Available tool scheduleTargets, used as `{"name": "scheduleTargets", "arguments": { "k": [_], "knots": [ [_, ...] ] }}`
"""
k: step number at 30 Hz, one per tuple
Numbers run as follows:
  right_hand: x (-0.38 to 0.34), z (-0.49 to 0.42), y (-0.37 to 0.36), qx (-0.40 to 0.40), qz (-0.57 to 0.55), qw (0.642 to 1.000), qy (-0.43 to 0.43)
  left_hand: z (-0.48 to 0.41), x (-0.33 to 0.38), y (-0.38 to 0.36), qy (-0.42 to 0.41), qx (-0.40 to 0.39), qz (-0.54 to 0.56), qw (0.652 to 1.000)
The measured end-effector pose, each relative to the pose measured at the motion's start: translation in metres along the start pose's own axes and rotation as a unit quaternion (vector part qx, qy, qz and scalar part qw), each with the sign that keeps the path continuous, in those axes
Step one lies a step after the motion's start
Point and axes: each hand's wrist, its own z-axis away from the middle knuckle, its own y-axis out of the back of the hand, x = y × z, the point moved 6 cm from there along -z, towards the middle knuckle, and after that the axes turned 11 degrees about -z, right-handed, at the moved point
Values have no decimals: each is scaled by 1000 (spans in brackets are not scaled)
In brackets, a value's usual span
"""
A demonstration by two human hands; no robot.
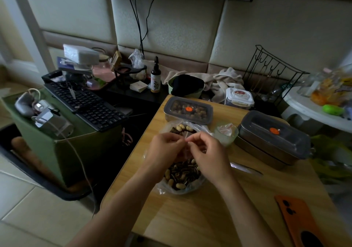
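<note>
A clear plastic bag (163,186) of striped sunflower seeds (183,171) and peanuts (180,185) lies on the wooden table (209,208). Above it my left hand (164,149) and my right hand (206,151) meet fingertip to fingertip. Both pinch one small pale thing (185,139) between thumbs and fingers; what it is I cannot tell. A small pale green cup (226,134) with pale scraps in it stands just right of my right hand.
Two lidded metal containers with orange valves stand at the back (188,111) and right (274,138). A knife (245,168) lies right of the bag, an orange phone (299,222) at the near right. A keyboard (85,104) sits on a green box to the left.
</note>
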Motion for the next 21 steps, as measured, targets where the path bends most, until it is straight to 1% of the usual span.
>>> {"name": "scheduleTargets", "arguments": {
  "k": [3,7,12,14,16,18,21],
  "knots": [
    [7,-2,2,1,16,1000,-11,1,-2,-2,3,-11,-7,1000],
    [11,-3,4,12,19,1000,-19,-1,-3,1,-7,6,-54,998],
    [18,-5,5,13,-5,998,-60,-2,-4,-2,-10,12,-82,996],
    [15,-5,4,-7,-21,998,-61,-1,-2,-3,-11,1,-58,998],
    [11,-6,4,-38,-42,997,-53,1,1,-2,-1,-15,-8,1000],
    [7,-6,4,-61,-41,997,-39,1,2,-1,11,-27,31,999],
    [7,-5,6,-41,-41,998,-39,1,4,-3,4,-48,38,998]
  ]
}}
